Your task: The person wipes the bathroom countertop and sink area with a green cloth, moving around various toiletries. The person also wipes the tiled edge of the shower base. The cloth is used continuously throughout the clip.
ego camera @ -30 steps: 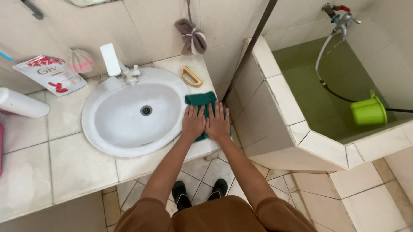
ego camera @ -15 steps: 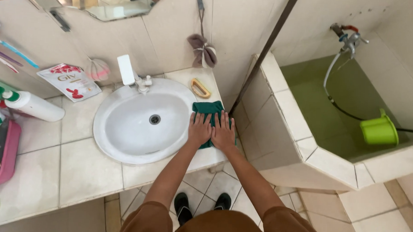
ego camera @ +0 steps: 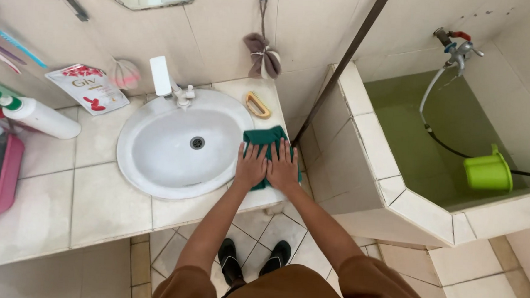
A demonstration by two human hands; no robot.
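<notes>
A folded green cloth (ego camera: 268, 138) lies on the tiled counter at the right rim of a white oval sink (ego camera: 183, 143). My left hand (ego camera: 252, 165) and my right hand (ego camera: 283, 166) rest side by side, flat on the cloth, fingers spread and pointing away from me. Both palms press down on it near the counter's front right corner. A small yellow scrub brush (ego camera: 258, 105) lies just beyond the cloth.
A tap (ego camera: 182, 95) and white dispenser (ego camera: 160, 76) stand behind the sink. A white bottle (ego camera: 37, 117), a soap pouch (ego camera: 88, 87) and a pink tray (ego camera: 7, 175) sit at left. A tiled water basin (ego camera: 393, 189) with a green scoop (ego camera: 487, 170) and a hose is at right.
The view has shifted slightly, so the sink and counter sit further right in the picture. Both hands stay flat on the green cloth in the same spot.
</notes>
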